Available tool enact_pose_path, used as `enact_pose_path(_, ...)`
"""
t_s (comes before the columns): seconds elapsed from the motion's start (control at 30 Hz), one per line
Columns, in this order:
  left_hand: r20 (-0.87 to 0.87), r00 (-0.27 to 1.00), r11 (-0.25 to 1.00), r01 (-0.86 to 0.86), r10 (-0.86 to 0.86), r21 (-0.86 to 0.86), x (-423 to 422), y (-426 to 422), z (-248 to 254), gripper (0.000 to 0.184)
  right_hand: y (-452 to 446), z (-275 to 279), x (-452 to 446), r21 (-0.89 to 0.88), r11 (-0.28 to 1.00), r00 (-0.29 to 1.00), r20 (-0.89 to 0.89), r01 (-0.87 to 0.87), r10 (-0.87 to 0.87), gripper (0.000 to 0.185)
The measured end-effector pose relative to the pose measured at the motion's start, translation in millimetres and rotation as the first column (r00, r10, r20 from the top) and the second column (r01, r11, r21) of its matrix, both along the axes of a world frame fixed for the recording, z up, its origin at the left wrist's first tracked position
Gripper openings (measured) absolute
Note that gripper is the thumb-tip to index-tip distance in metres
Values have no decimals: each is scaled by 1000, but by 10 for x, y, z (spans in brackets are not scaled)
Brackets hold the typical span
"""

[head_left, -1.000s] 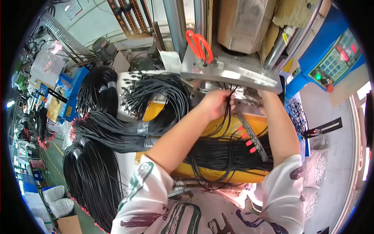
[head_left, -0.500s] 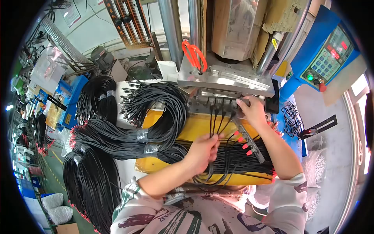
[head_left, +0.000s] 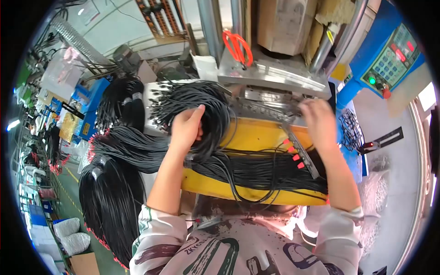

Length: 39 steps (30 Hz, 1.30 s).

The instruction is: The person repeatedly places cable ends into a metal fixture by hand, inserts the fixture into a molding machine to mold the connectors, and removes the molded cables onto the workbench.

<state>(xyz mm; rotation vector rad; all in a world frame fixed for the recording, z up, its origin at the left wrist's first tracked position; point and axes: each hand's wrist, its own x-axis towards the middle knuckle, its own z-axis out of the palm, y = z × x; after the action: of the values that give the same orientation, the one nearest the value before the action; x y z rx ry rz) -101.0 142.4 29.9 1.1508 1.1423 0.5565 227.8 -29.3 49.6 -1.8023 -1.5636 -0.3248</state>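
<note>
My left hand (head_left: 185, 129) is closed, thumb up, at the looped bundle of black cables (head_left: 215, 107). Its fingers curl around cables there, though the exact strands are hard to make out. My right hand (head_left: 317, 117) is blurred beside the steel mold (head_left: 261, 107) under the press. Its fingers are smeared, so their grip does not show. A narrow metal bar (head_left: 300, 149) with red connector ends (head_left: 295, 157) slants down from the mold near that hand. More black cables (head_left: 256, 169) lie across the yellow surface (head_left: 256, 133).
Tied cable bundles (head_left: 114, 201) hang at the left edge of the bench. Above the mold is a steel press plate (head_left: 275, 75) with orange-handled cutters (head_left: 237, 48) on it. A blue control panel (head_left: 389, 57) stands at the right, near a black bracket (head_left: 382, 140).
My left hand has moved left and up from the mold's front to the looped bundle, and the cables that ran from the mold have left it. My right hand has shifted right, off the bar's end.
</note>
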Motion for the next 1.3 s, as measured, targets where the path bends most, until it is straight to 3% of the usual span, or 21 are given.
enact_pose_path(0.03,-192,981,920,37,42,391,59,-193,56,32,-259,39,50,5,983,980,68,185,-185,19)
enact_pose_path(0.07,-336,929,690,141,155,710,140,-378,94,28,-540,48,30,27,933,923,137,359,-359,20)
enact_pose_path(0.13,-169,975,237,200,-146,951,436,-733,38,17,-976,45,-223,-237,893,924,60,381,-378,22)
enact_pose_path(0.2,-321,798,75,413,-509,907,758,-1008,45,15,-1245,-9,-453,-591,798,985,-25,121,-169,24)
enact_pose_path(0.23,-347,752,89,471,-561,878,959,-1089,-65,18,-1250,-69,-435,-598,792,986,-24,118,-165,24)
enact_pose_path(0.3,-370,696,97,532,-615,841,1109,-1254,-160,21,-1269,-304,-383,-453,879,958,-154,150,-242,24)
enact_pose_path(0.4,-469,594,-38,593,-654,804,1097,-1550,10,27,-998,-304,-54,-334,932,941,-249,137,-228,26)
enact_pose_path(0.43,-468,591,-34,597,-657,802,1183,-1534,75,27,-851,-300,70,-320,941,935,-291,107,-205,27)
enact_pose_path(0.5,-307,828,128,408,-469,904,1436,-1383,176,28,-347,-387,336,-262,965,939,-335,-13,-78,26)
enact_pose_path(0.57,-254,884,172,342,-393,924,1765,-1078,130,26,379,-777,828,-153,984,924,-381,-92,27,35)
enact_pose_path(0.63,-257,934,279,323,-248,904,2006,-796,10,24,925,-738,866,-152,988,963,-268,-39,-3,35)
enact_pose_path(0.73,-202,973,282,226,-111,932,2243,-412,-241,27,1554,-1364,1455,-313,950,921,-364,16,-135,40)
enact_pose_path(0.83,-328,940,388,338,-95,857,2163,-392,-320,30,1693,-1398,1548,-76,997,951,-308,-22,-3,47)
enact_pose_path(0.97,-484,863,428,495,-145,756,2082,-309,-166,36,1474,-1186,1406,-254,962,982,-128,101,-137,51)
enact_pose_path(1.03,-534,825,422,557,-184,715,2066,-335,-242,42,1360,-1070,1232,-340,937,981,-139,84,-139,51)
enact_pose_path(1.13,-527,734,290,440,429,850,2109,-291,-439,60,1408,-782,982,-455,890,985,-135,36,-109,50)
enact_pose_path(1.17,-526,735,287,441,428,850,2100,-288,-399,60,1412,-720,880,-480,877,978,-162,40,-133,50)
enact_pose_path(1.27,-768,632,570,596,100,565,2066,-256,-148,73,1331,-642,843,-517,853,954,-216,67,-206,49)
enact_pose_path(1.3,-764,637,562,598,100,572,2084,-240,-135,73,1302,-653,898,-448,893,959,-233,44,-164,49)
